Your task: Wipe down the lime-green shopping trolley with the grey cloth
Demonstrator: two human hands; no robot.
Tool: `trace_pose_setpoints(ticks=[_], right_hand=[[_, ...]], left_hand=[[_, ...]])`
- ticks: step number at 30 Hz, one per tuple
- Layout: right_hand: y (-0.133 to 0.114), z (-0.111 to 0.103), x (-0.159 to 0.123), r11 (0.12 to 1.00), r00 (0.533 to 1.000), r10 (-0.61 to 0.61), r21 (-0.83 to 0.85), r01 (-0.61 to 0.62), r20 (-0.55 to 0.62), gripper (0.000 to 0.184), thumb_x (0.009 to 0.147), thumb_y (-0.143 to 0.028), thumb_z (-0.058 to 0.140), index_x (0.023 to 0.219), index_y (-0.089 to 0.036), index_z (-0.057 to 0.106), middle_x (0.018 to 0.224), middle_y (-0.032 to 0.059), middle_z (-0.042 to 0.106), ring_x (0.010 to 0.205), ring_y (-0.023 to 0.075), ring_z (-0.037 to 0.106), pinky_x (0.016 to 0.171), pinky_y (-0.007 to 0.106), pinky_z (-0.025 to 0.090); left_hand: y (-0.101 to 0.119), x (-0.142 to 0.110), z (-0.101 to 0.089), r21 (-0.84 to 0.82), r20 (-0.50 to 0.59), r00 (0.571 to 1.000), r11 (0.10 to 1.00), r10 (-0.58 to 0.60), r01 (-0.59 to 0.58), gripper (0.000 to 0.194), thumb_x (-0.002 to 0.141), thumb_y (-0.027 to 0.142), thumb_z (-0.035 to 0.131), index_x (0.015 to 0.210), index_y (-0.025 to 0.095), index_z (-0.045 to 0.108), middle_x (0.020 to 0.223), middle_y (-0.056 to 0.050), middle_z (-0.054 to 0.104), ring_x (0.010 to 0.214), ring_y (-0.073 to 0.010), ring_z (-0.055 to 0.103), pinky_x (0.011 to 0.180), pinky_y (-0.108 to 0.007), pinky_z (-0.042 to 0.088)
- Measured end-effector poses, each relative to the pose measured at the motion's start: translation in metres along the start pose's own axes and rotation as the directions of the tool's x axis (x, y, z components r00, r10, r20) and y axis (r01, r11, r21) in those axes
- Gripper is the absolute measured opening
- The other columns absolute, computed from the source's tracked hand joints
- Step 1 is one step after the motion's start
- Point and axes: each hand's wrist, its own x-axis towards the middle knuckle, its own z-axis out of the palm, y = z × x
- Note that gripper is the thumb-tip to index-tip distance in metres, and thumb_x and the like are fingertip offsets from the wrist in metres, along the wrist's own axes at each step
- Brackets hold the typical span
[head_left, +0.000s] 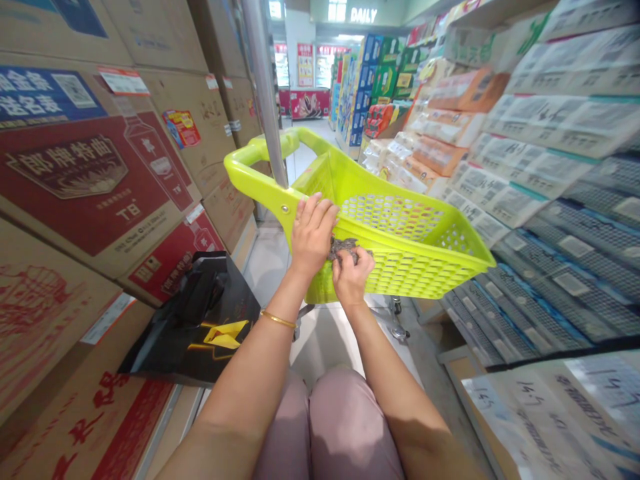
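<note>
A lime-green plastic shopping cart [420,267] with perforated basket walls stands right in front of me, its side turned to me. My left hand [314,230] is closed over the basket's near upper rim, beside the metal post [273,107]. Just right of it, my right hand [354,270] pinches a crumpled grey cloth [345,248] against the outside of the basket wall. Part of the cloth is hidden under the fingers. A gold bracelet [278,320] circles my left wrist. Below the basket a caster wheel [397,327] shows.
Stacked cardboard cartons [90,180] line the left side, with a black gift bag [200,320] in front. Plastic-wrapped tissue packs [535,147] fill the shelves at right, above a price-marked sheet [555,413]. A tiled aisle [317,137] runs back behind the cart.
</note>
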Motion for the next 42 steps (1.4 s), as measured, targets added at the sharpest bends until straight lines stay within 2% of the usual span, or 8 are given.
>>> trace_pose_setpoints(ticks=[5, 9, 15, 19, 23, 32, 38, 42], right_hand=[[-0.001, 0.002, -0.024, 0.998, 0.98, 0.046, 0.038, -0.054, 0.195, 0.017, 0.082, -0.022, 0.052, 0.094, -0.023, 0.064, 0.104, 0.0075, 0.046, 0.097, 0.0208, 0.042, 0.087, 0.038, 0.039], [0.003, -0.003, -0.033, 0.997, 0.966, 0.022, 0.06, -0.039, 0.259, 0.017, 0.082, -0.024, 0.052, 0.094, -0.021, 0.063, 0.104, 0.008, 0.047, 0.096, 0.0208, 0.043, 0.085, 0.038, 0.039], [0.01, -0.018, -0.014, 0.985, 0.99, 0.118, 0.113, -0.127, 0.084, 0.017, 0.084, -0.028, 0.05, 0.093, -0.018, 0.061, 0.102, 0.0082, 0.045, 0.096, 0.0198, 0.044, 0.086, 0.037, 0.039], [0.008, -0.027, 0.008, 0.98, 0.989, 0.146, 0.136, -0.142, -0.022, 0.018, 0.084, -0.031, 0.05, 0.092, -0.019, 0.059, 0.101, 0.0079, 0.044, 0.096, 0.0199, 0.045, 0.088, 0.039, 0.038], [0.007, -0.029, 0.022, 0.982, 0.991, 0.132, 0.137, -0.126, -0.036, 0.018, 0.083, -0.032, 0.05, 0.093, -0.02, 0.06, 0.103, 0.0084, 0.044, 0.099, 0.0212, 0.045, 0.09, 0.041, 0.036], [0.02, -0.023, -0.001, 0.966, 0.972, 0.234, 0.113, -0.232, 0.0, 0.019, 0.084, -0.034, 0.051, 0.091, -0.019, 0.06, 0.101, 0.0082, 0.046, 0.099, 0.0217, 0.045, 0.09, 0.042, 0.037], [0.016, -0.021, -0.001, 0.988, 0.991, 0.132, 0.083, -0.133, 0.013, 0.018, 0.085, -0.032, 0.051, 0.093, -0.02, 0.061, 0.103, 0.0081, 0.048, 0.098, 0.0202, 0.047, 0.089, 0.04, 0.037], [0.014, -0.008, -0.001, 0.992, 0.991, 0.097, 0.077, -0.104, 0.092, 0.018, 0.084, -0.029, 0.051, 0.095, -0.022, 0.063, 0.108, 0.0092, 0.047, 0.104, 0.0219, 0.044, 0.093, 0.042, 0.036]], left_hand=[[0.001, -0.012, 0.003, 0.025, -0.003, 1.0, 1.0, -0.004, 0.004, 0.036, 0.095, 0.023, 0.036, 0.129, 0.021, 0.047, 0.135, -0.008, 0.052, 0.139, -0.0197, 0.029, 0.115, -0.045, 0.026], [-0.001, -0.047, 0.012, 0.011, 0.022, 1.0, 1.0, 0.019, -0.019, 0.039, 0.093, 0.016, 0.037, 0.131, 0.019, 0.045, 0.136, -0.012, 0.05, 0.137, -0.0208, 0.033, 0.11, -0.042, 0.035], [-0.004, -0.09, 0.034, -0.006, 0.156, 0.987, 0.999, -0.035, 0.037, 0.031, 0.092, 0.016, 0.039, 0.121, 0.013, 0.052, 0.112, -0.014, 0.062, 0.109, -0.0203, 0.057, 0.097, -0.037, 0.047], [0.002, -0.093, 0.045, 0.033, 0.225, 0.969, 0.994, -0.107, 0.102, 0.029, 0.092, 0.016, 0.041, 0.118, 0.011, 0.053, 0.109, -0.015, 0.061, 0.103, -0.0207, 0.059, 0.092, -0.037, 0.049], [0.004, -0.098, 0.047, 0.025, 0.244, 0.96, 0.991, -0.137, 0.135, 0.027, 0.093, 0.016, 0.039, 0.115, 0.011, 0.054, 0.111, -0.015, 0.06, 0.105, -0.0203, 0.057, 0.093, -0.036, 0.047], [0.004, -0.112, 0.048, 0.092, 0.33, 0.943, 0.995, -0.054, 0.025, 0.033, 0.093, 0.014, 0.035, 0.121, 0.011, 0.051, 0.099, -0.012, 0.061, 0.09, -0.0202, 0.057, 0.08, -0.033, 0.046], [0.014, -0.102, 0.053, 0.134, 0.363, 0.921, 0.986, -0.138, 0.095, 0.033, 0.096, 0.02, 0.03, 0.113, 0.012, 0.057, 0.085, -0.009, 0.06, 0.081, -0.0205, 0.054, 0.073, -0.033, 0.043], [0.011, -0.1, 0.053, 0.149, 0.356, 0.93, 0.988, -0.086, 0.034, 0.03, 0.096, 0.022, 0.032, 0.102, 0.014, 0.061, 0.084, -0.008, 0.06, 0.08, -0.0199, 0.053, 0.07, -0.031, 0.041]])
